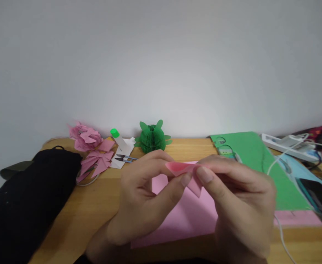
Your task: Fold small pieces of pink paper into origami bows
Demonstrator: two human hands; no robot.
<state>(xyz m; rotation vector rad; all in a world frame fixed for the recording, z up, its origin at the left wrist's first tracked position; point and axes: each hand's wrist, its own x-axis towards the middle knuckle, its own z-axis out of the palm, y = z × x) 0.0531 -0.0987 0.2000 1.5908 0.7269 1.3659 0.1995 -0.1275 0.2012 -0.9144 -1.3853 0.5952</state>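
Observation:
A small folded piece of pink paper point(195, 185) is pinched between both hands above the table. My left hand point(147, 201) grips its left part between thumb and fingers, and there the paper bulges into a curved, open pocket. On the other side my right hand point(240, 198) pinches the right part, its thumb close to the left thumb. A folded corner points down between the two thumbs. Beneath the hands lies a flat pink sheet point(188, 220), partly covered by them. The fingers hide the far side of the folded paper.
At the back stand a green paper ball figure point(152, 139), a glue stick point(119, 141), thread snips point(125, 158) and folded pink paper pieces point(85, 137). Black cloth point(31, 198) lies left. Right are green sheets point(260, 165), a power strip point(287, 146), a white cable point(281, 231) and a phone point(320, 198).

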